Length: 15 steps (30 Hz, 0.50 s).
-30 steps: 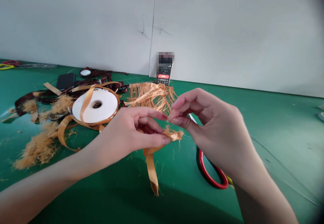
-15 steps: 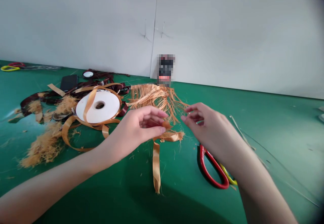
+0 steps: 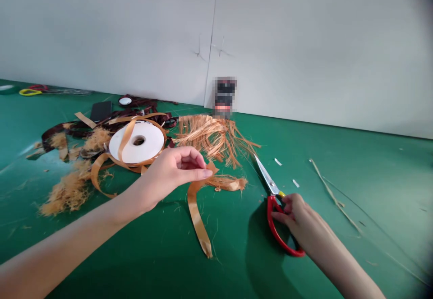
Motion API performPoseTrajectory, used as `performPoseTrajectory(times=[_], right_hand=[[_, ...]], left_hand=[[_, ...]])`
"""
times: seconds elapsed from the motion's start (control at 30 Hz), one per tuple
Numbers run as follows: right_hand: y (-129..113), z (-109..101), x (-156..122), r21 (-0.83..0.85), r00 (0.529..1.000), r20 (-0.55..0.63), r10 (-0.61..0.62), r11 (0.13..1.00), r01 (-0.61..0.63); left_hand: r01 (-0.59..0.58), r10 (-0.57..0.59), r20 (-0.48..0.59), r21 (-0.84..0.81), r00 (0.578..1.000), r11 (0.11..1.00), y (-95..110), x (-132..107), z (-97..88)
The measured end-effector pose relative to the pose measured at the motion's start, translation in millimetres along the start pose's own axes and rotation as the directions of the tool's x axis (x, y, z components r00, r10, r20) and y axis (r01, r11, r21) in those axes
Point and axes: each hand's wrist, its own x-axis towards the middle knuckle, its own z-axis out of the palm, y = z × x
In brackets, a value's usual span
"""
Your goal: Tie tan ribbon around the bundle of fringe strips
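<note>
Pinched between the thumb and fingers of my left hand (image 3: 182, 166) is a gold satin ribbon (image 3: 198, 218), whose tail hangs down and curls toward me. To the right, my right hand (image 3: 296, 218) grips the scissors (image 3: 278, 227) by a red handle, with the other, yellow handle mostly covered by my fingers. The blades look closed and point away from me. Just behind the ribbon lies a short frayed ribbon piece (image 3: 233, 183). Farther back spreads a bundle of frayed gold strips (image 3: 216, 134).
A white ribbon spool (image 3: 152, 145) sits on the left among dark ribbons and fuzzy gold fibre scraps (image 3: 69, 193). Another pair of scissors (image 3: 31, 92) lies far left. Thin pale strands (image 3: 333, 195) cross the green table (image 3: 372, 163) at right, before a white wall (image 3: 304, 42).
My right hand has moved down and toward me, away from the left hand, and has taken hold of the scissors. My left hand, still pinching the ribbon, has shifted slightly left.
</note>
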Motion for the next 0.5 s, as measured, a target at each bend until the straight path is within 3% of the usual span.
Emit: performPoseTrajectory(times=[0.17,0.3,0.5], right_hand=[[30.6,9.5,1.4,0.131,0.994,-0.054,0.093,0.988,-0.085],[44.5,9.4,2.0,0.252,0.987,0.071,0.142,0.955,-0.155],[39.4,-7.4,-3.7,0.312,0.964,0.199,0.175,0.921,-0.232]], left_hand=[[-0.032,0.033,-0.029,0.035,0.999,0.999,-5.2,-6.3,-1.5],[-0.074,0.075,-0.061,0.019,0.995,0.997,-10.6,-9.9,-2.1],[-0.159,0.152,-0.132,-0.042,0.979,0.986,-10.9,-10.7,0.1]])
